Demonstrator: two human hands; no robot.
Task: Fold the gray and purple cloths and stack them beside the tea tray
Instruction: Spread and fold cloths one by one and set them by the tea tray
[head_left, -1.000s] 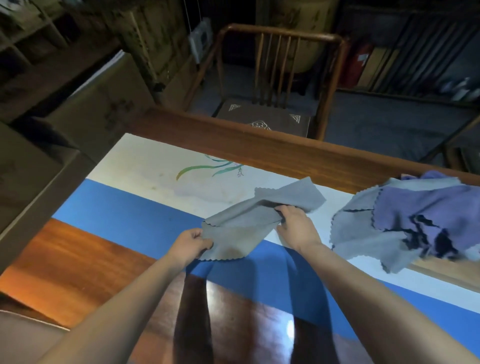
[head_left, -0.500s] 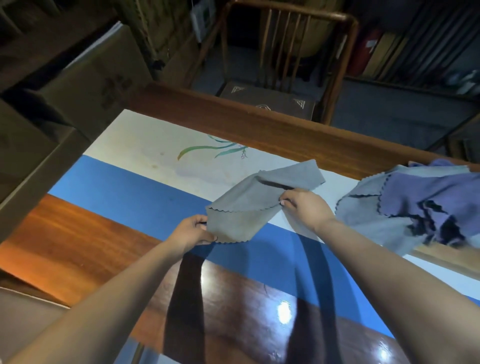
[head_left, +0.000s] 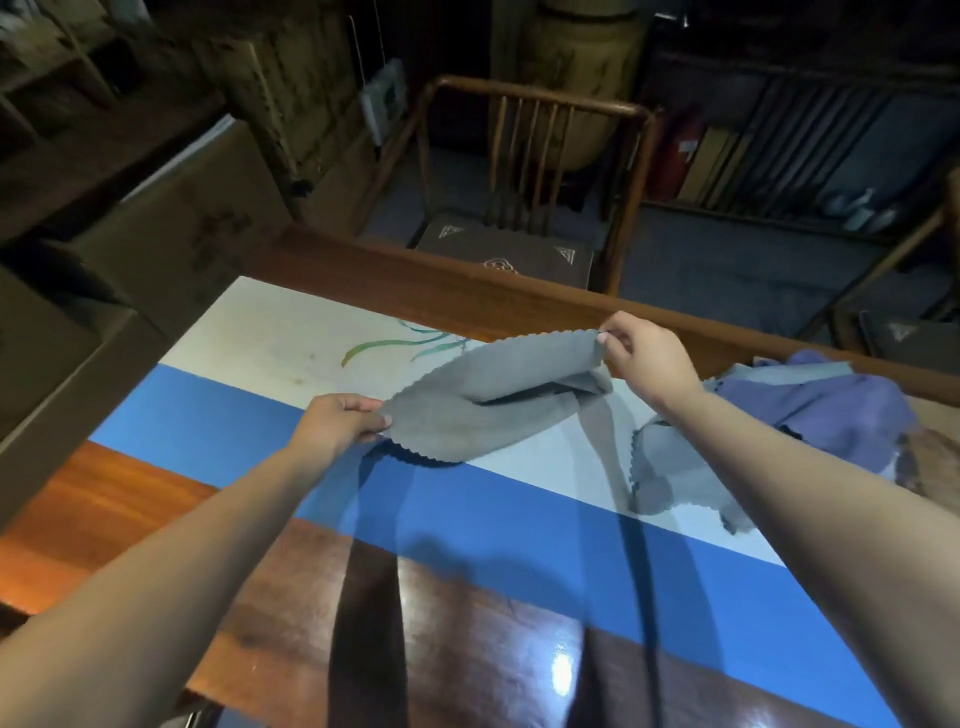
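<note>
A gray cloth (head_left: 483, 410) with a scalloped edge hangs stretched in the air above the table, sagging in the middle. My left hand (head_left: 337, 423) pinches its near left corner. My right hand (head_left: 644, 358) pinches the far right corner, raised higher over the table's far side. To the right lies a loose pile: a purple cloth (head_left: 831, 410) on top of another gray cloth (head_left: 670, 462). No tea tray is in view.
The wooden table (head_left: 130, 514) carries a white and blue runner (head_left: 270, 343) with a painted plant. A wooden chair (head_left: 519, 182) stands behind the far edge. Cardboard boxes (head_left: 171, 228) crowd the left side, shelves the back.
Both hands have lifted the gray cloth off the table and pulled apart, the right hand going up and to the right, so the bunched cloth is now stretched between them.
</note>
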